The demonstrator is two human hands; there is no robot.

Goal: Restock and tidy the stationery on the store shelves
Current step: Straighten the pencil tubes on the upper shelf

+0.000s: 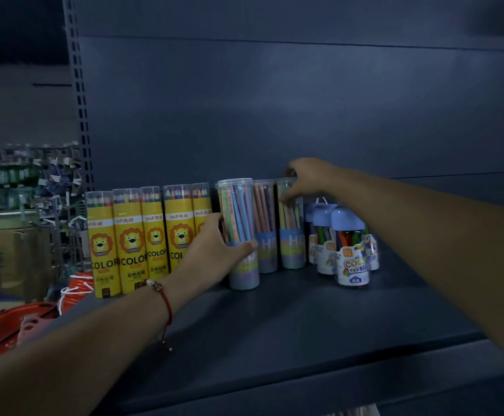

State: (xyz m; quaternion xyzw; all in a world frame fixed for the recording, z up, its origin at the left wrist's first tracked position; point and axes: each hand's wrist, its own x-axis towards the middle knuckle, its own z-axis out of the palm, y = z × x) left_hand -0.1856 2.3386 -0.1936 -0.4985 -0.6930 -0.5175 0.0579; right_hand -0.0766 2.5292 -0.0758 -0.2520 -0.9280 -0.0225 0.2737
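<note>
Both forearms run off the bottom and right frame edges. Left hand point(214, 247) covers the lower front of the nearest pencil tube point(240, 232) and part of the fifth yellow tube point(201, 211). Right hand point(307, 178) hides the top of the third pencil tube point(292, 235). Rear marker bottles point(324, 235) mostly blocked by the front one. Hanging stock point(25, 175) at left too blurred to identify. Orange item point(1, 325) at lower left cut by the edge.

Stationery shop: metal shelf point(304, 319) w/ rows of packaged pencil tubs point(130, 238).
</note>
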